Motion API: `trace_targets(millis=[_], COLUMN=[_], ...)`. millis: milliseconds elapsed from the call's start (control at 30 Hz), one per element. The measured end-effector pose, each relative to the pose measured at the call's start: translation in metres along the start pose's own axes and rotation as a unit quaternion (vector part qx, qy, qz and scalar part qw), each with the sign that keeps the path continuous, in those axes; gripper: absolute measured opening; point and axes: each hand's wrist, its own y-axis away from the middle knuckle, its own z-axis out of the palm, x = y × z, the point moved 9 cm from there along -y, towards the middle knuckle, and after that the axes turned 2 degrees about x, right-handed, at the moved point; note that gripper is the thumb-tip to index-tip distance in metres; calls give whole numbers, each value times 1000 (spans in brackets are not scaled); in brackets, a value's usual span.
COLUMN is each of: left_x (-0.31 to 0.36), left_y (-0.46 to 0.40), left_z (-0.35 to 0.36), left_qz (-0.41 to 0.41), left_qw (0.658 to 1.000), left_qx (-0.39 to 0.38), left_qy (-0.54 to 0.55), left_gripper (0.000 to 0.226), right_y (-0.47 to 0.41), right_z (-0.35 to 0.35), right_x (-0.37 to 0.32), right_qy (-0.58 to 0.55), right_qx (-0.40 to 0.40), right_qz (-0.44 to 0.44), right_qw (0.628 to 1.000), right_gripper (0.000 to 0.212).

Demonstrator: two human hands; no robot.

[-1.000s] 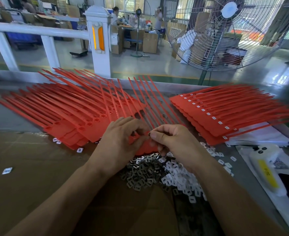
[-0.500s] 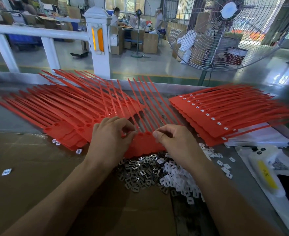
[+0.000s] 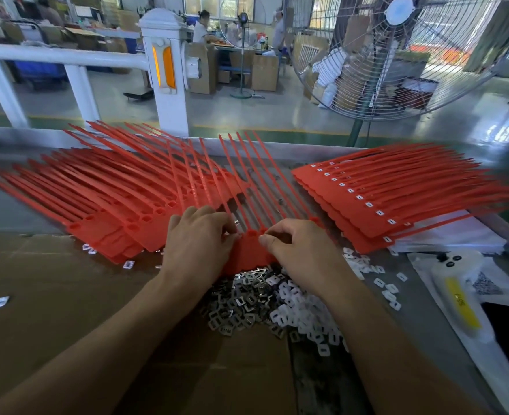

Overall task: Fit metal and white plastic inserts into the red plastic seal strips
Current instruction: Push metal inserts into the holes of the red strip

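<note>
Pinching the strips (image 3: 248,250) by their flat tag ends at frame centre, left hand (image 3: 197,239) and right hand (image 3: 299,248) are both gripping with curled fingers; strips are looking light, thin, floppy along the tails, so holding near the socket seems best.

White railing (image 3: 67,56), big fan (image 3: 397,52), glossy floor (image 3: 277,112), cartons (image 3: 265,73).

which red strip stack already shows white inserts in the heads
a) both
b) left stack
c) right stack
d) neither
c: the right stack shows a row of small white squares along its heads, while the left stack has open red holes.
</note>
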Motion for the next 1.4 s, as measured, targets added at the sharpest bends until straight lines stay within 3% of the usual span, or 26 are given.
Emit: trace_targets(millis=[367,500,667,800,900,1067,1400], left_x=[-6,-12,-7,-2,-4,-14,-23], left_y=[3,7,12,15,15,12,10], left_z=[-6,-6,2,9,9,5,-2], left_qz=[1,21,71,85,77,58,34], left_qw=[1000,998,992,986,987,992,995], left_qx=[3,-27,-82,-117,-121,-109,-90], left_qy=[-24,-49,-68,-79,-69,-39,-18], left_gripper=[16,24,37,50,57,42,32], right_y=[3,5,13,22,25,25,17], right_z=[2,2,11,25,29,32,36], right_x=[-4,-8,-29,-45,-47,-54,-62], right_qy=[5,18,67,156,191,195,154], right_qx=[-14,-20,-70,-138,-154,-144,-206], right_qz=[-6,-17,-95,-170,-183,-199,-160], right_qw=[1000,999,991,963,952,949,953], right_gripper=[24,19,14,30,28,9,12])
